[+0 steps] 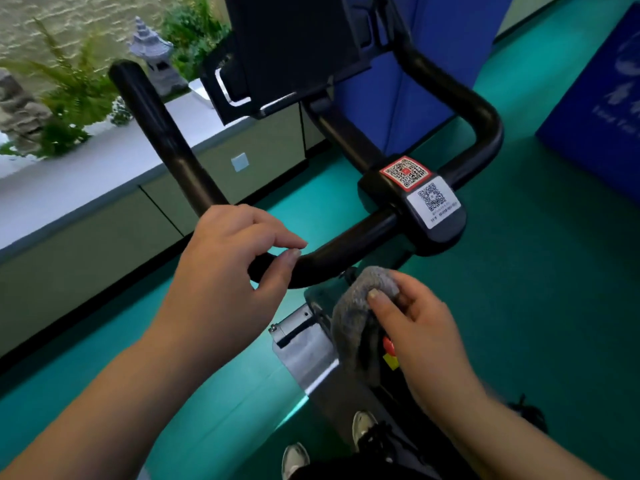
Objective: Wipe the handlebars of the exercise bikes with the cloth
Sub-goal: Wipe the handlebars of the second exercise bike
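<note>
- Handlebars (346,244): black, padded, looped; the left horn is seen rising toward the window ledge (104,174), the right bend curving back to the centre clamp (412,209).
- Centre clamp: two code stickers are borne on it, one red-bordered (404,171), one white (433,201).
- Left hand (225,271): placed over the near-left bend of the handlebars, fingers loosely curled, thumb and forefinger tips nearly met above the bar; nothing is grasped.
- Right hand (419,327): held just below the handlebars, near the bike's stem; the cloth (360,313) is grasped, pinned by the thumb.
- Cloth: grey, fuzzy, bunched; it is draped down from the right hand, apart from the bar.
- Console (294,46): a black panel is mounted above the handlebars.
- Frame (304,355): silver metal is seen below the cloth, with a red knob (388,345) beside it.
- Floor (536,271): green.
- Shoes (294,459): two are seen at the lower edge.
- Stone lantern (152,53) and plants (76,88): placed beyond the ledge.
</note>
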`<state>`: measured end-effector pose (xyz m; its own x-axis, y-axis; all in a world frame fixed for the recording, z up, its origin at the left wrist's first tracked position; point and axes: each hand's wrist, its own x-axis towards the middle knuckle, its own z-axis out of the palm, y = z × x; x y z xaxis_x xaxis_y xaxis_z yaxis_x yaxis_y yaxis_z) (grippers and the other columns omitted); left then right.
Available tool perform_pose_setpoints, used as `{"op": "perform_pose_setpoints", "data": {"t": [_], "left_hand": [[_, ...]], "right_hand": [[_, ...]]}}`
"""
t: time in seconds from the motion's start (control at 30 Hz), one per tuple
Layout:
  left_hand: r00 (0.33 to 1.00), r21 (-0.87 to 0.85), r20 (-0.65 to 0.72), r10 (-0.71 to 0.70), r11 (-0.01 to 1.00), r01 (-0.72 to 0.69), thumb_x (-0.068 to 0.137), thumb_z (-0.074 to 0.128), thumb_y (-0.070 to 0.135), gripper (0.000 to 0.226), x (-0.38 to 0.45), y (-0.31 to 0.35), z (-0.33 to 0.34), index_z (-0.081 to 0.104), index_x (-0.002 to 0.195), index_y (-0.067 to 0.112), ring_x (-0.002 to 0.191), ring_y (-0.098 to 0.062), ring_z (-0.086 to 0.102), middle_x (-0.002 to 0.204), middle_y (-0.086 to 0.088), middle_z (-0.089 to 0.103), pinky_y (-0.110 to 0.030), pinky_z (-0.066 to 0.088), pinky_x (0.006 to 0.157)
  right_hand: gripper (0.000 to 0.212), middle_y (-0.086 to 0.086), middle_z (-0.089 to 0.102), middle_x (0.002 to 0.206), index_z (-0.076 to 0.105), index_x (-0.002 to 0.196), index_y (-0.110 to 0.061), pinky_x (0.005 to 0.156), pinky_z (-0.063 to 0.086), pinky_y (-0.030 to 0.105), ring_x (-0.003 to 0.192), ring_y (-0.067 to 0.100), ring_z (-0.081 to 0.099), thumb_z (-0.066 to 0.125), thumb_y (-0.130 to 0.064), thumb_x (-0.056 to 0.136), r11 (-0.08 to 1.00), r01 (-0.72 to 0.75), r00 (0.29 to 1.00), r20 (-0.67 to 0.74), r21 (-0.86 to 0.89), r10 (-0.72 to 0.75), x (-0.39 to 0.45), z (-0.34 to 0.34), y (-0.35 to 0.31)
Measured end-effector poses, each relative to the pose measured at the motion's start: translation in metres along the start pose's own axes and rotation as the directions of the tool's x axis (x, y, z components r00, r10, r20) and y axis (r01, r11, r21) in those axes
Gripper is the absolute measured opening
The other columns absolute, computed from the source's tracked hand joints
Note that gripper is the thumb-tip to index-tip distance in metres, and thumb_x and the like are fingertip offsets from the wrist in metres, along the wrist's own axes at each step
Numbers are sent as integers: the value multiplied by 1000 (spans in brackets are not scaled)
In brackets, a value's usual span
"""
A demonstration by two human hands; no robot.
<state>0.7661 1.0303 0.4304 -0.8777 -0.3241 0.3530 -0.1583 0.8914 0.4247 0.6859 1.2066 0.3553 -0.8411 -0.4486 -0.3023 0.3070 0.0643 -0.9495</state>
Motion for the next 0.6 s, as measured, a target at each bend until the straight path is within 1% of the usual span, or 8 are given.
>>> {"op": "perform_pose_setpoints", "data": {"t": [0.07,0.1,0.2,0.27,0.37,0.47,0.53,0.6], "left_hand": [[1000,13,8,17,1000,-17,84,57,26,14,2,-1,2,70,87,25,92,-7,47,88,14,60,-26,35,87],[1000,12,7,21,1000,-22,84,57,25,14,2,-3,3,71,86,25,92,-7,48,87,13,60,-28,36,86],[999,12,5,39,999,-39,83,58,22,13,3,-6,7,71,84,22,89,-4,46,85,12,61,-27,35,86],[999,8,0,54,998,-54,82,59,20,12,4,-8,10,71,82,20,88,-2,44,84,11,61,-24,34,85],[998,-8,-20,65,998,-65,81,60,17,10,5,-9,12,70,80,19,87,2,42,83,11,61,-20,34,84],[996,-11,-25,82,997,-82,81,61,16,10,5,-11,12,70,80,18,86,0,44,82,11,62,-23,35,85],[995,-13,-24,93,996,-94,82,61,16,10,5,-12,12,70,79,19,86,-1,45,81,10,62,-25,35,85],[995,-15,-26,101,995,-102,82,61,16,10,5,-13,12,70,79,19,86,-1,44,81,10,62,-25,35,85]], "right_hand": [[14,-6,73,84,70,92,-27,58,48,13,75,10,67,66,-14,88,999,20,991,-130,-39,-25,10,1,5],[14,-7,73,82,71,89,-26,61,50,14,75,9,68,68,-13,87,999,32,982,-185,-36,-39,15,2,4],[11,-7,74,84,70,88,-22,73,55,21,83,9,70,70,-11,85,997,68,940,-337,40,-50,31,10,3],[16,-9,73,78,67,83,-23,68,52,19,77,5,68,70,-8,85,988,112,908,-415,107,-58,36,18,3],[18,-8,72,73,65,82,-21,62,50,14,70,2,67,68,-4,86,987,119,924,-376,111,-69,27,30,8],[14,-6,71,70,67,81,-18,60,50,14,67,4,66,69,-5,86,991,115,941,-327,67,-87,16,35,9],[14,-6,70,70,65,80,-19,60,51,19,65,5,65,69,-6,85,986,121,907,-416,114,-63,25,32,8],[13,0,72,79,65,83,-19,66,54,26,72,11,67,70,-7,85,976,119,863,-506,181,-12,37,27,3]]}}
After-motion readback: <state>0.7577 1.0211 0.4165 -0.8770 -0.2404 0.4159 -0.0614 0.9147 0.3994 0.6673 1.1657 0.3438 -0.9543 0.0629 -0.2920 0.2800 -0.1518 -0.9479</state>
